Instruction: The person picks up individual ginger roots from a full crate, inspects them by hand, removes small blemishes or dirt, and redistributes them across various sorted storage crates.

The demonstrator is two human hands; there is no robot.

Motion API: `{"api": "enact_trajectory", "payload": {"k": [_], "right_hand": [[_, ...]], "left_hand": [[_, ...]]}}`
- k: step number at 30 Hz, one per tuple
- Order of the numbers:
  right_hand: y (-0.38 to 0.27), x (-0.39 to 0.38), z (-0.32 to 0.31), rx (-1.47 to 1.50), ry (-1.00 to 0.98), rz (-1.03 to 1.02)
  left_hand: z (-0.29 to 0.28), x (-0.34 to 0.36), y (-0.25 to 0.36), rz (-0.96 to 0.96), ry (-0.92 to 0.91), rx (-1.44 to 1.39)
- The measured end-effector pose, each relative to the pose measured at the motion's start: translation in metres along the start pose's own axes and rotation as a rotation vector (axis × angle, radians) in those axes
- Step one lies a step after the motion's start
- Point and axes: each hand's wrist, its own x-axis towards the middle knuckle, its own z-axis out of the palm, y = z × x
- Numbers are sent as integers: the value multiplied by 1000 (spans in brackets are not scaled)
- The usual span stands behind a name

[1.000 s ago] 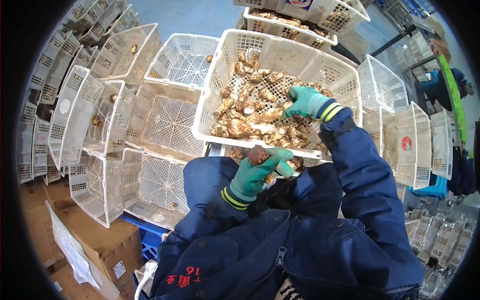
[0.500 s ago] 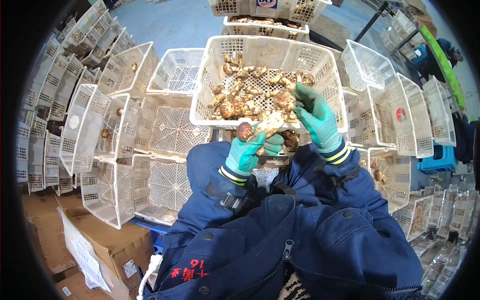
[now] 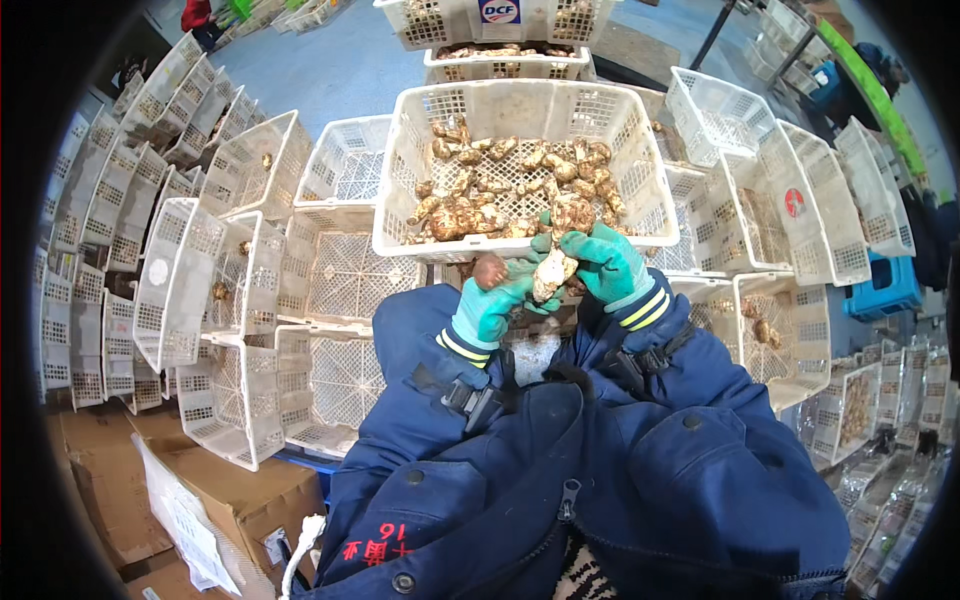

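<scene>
Both my hands wear green gloves and meet at the near rim of a white plastic crate (image 3: 520, 92). My left hand (image 3: 490, 308) is closed around a mushroom with a round reddish-brown cap (image 3: 490, 271); the fingers hide most of its stem. Pinched in my right hand (image 3: 610, 264) is a larger mushroom (image 3: 573, 212), its brown cap toward the crate and its pale, thick stem pointing down at me. My left fingertips are close to that stem; whether they touch it I cannot tell. Several brown, dirt-flecked mushrooms (image 3: 452, 220) lie spread over the crate's mesh bottom.
White crates stand stacked to the left (image 3: 345, 262) and right (image 3: 755, 215), a few with mushrooms inside. Another stacked crate (image 3: 510, 68) is beyond the main one. Cardboard boxes (image 3: 245, 490) are at lower left, a blue plastic stool (image 3: 884, 284) at right.
My right hand has closed on the larger mushroom and drawn it toward me over the near rim, beside my left hand. The left hand keeps its mushroom. The whole view has shifted slightly.
</scene>
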Motion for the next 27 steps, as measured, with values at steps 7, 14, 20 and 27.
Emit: {"api": "enact_trajectory", "payload": {"k": [7, 14, 20, 27], "right_hand": [[-11, 9, -6, 299, 67, 166], [16, 1, 25, 322, 157, 182], [13, -12, 2, 78, 150, 0], [-39, -42, -59, 321, 30, -50]], "left_hand": [[6, 13, -15, -315, -62, -449], [-11, 11, -26, -128, -25, -241], [-6, 14, -28, -195, 232, 182], [5, 25, -26, -220, 81, 324]]}}
